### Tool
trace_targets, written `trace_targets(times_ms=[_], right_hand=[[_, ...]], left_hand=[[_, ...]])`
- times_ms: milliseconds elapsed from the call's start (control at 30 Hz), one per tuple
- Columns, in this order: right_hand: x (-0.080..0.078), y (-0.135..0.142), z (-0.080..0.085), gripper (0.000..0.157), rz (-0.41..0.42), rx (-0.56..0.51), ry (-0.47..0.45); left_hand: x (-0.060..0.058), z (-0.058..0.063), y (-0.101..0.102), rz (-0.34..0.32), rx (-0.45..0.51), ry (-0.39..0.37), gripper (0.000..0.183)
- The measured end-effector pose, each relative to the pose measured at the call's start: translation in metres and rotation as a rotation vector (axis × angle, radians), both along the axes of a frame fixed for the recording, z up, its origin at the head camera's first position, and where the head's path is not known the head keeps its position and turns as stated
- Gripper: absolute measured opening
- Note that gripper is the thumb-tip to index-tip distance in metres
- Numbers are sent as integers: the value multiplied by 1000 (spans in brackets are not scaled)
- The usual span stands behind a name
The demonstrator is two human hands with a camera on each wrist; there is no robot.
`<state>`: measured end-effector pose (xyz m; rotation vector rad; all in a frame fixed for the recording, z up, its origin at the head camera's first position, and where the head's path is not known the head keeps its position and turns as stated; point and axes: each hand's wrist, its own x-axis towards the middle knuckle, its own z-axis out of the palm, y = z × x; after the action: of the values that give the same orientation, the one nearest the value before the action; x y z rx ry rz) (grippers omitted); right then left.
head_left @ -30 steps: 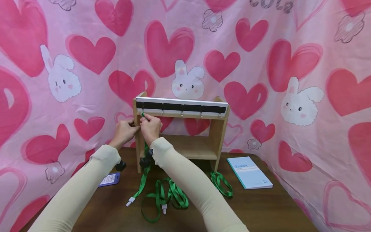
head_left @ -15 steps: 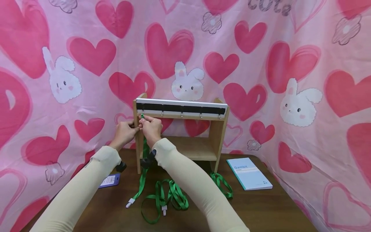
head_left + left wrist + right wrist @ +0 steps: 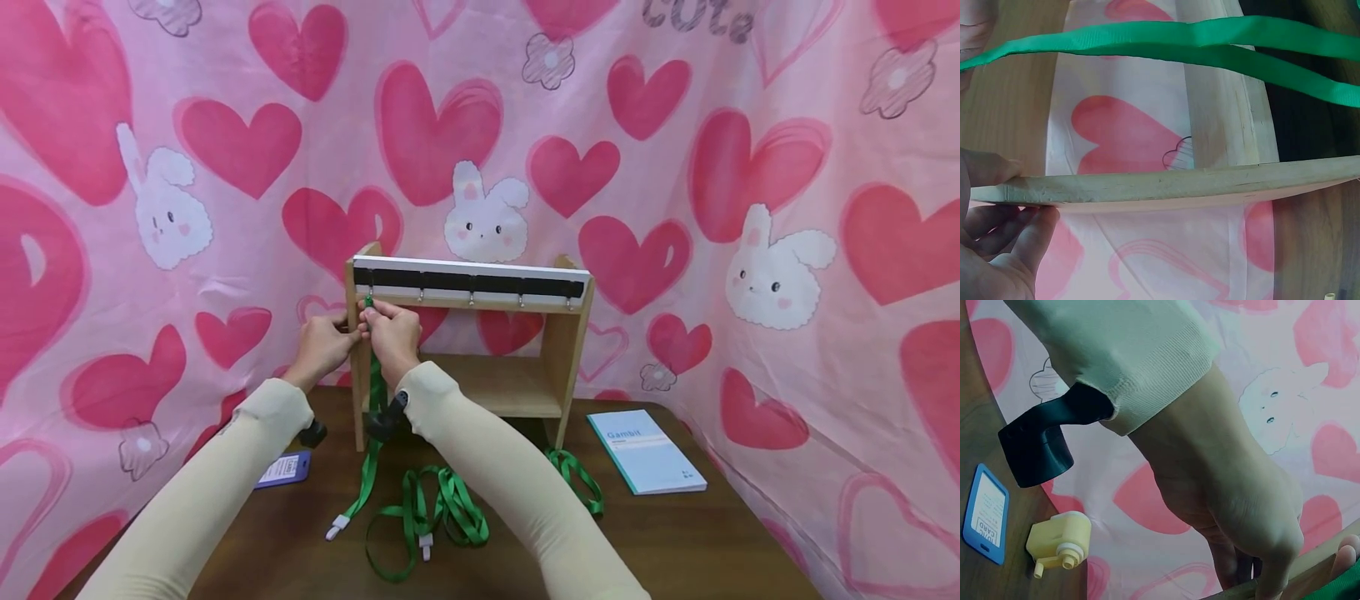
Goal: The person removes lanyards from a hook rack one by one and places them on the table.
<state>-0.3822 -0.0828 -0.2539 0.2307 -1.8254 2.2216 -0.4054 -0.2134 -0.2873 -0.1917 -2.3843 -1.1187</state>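
In the head view my left hand [image 3: 322, 346] grips the left side panel [image 3: 358, 400] of a small wooden rack, thumb on one face and fingers on the other in the left wrist view. My right hand [image 3: 393, 335] pinches the top of a green lanyard [image 3: 370, 467] just under the leftmost hook [image 3: 370, 292] on the rack's black-striped white bar [image 3: 480, 280]. The lanyard's strap hangs down past the rack to the table, ending in a white clip [image 3: 337, 526]. Fingers hide part of its top.
More green lanyards lie on the table: a tangled pile [image 3: 457, 508] in front and a coil [image 3: 577, 479] by the rack's right leg. A blue notebook [image 3: 647, 452] is at right, a blue card holder [image 3: 285, 469] at left. A yellow crank-handled object [image 3: 1060, 544] stands nearby.
My right hand has lowered slightly, and the lanyard's top now stands more upright under the leftmost hook. My left hand keeps its hold on the side panel.
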Motion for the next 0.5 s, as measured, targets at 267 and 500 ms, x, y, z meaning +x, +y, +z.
trace_targets(times_ms=[267,500], right_hand=[[7,-2,-1,15,25,-51,62],[26,-9,-10,15,50,-102,4]], left_hand=[[-3,0,0,11,1,32,43],[-1,-1,1,34,-3,9,32]])
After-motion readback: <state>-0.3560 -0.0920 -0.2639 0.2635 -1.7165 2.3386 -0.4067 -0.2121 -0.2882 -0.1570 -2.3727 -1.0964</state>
